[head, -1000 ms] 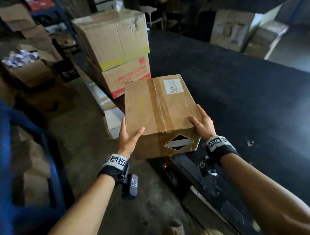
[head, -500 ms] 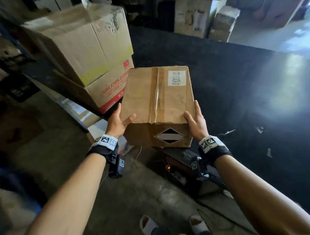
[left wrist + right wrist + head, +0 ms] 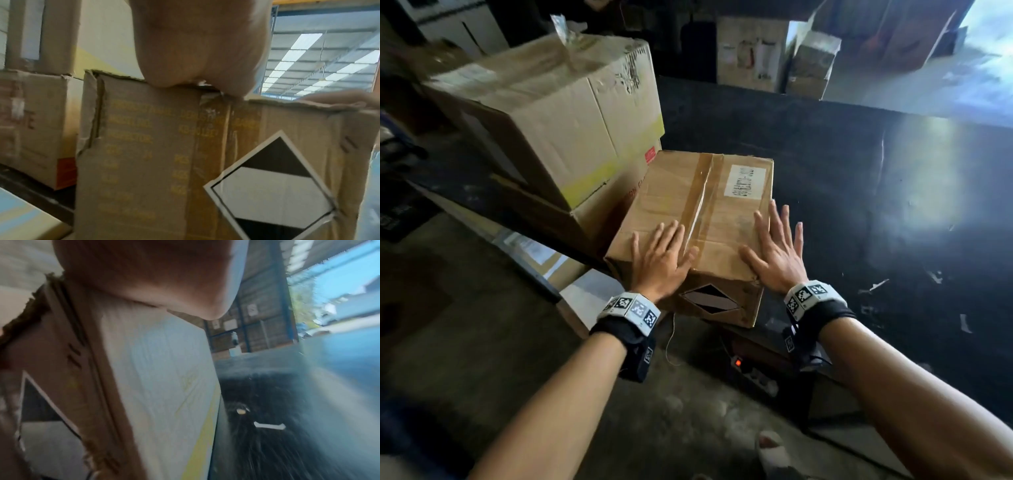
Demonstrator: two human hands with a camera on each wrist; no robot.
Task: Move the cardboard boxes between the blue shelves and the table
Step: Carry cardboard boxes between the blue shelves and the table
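1. Box (image 3: 698, 219) sits on the black bench (image 3: 859, 205) at its near edge, its 9 o'clock side by the stacked cartons (image 3: 558, 130). Left hand (image 3: 661, 260) and right hand (image 3: 777, 257) lie flat on top, fingers spread, gripping nothing.
2. Left wrist view: palm heel (image 3: 197, 48) presses the top edge; push level towards 12 o'clock.
3. Right wrist view: blurred; keep the palm (image 3: 148, 272) low to avoid tipping.

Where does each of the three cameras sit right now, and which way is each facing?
Head: worn on the head, looking down and forward; both forearms, left hand and right hand flat on the taped box on the black table.
Left wrist: under the palm, facing the box's front diamond label.
Right wrist: under the palm, facing along the box's side.
Shared: box and label in all.
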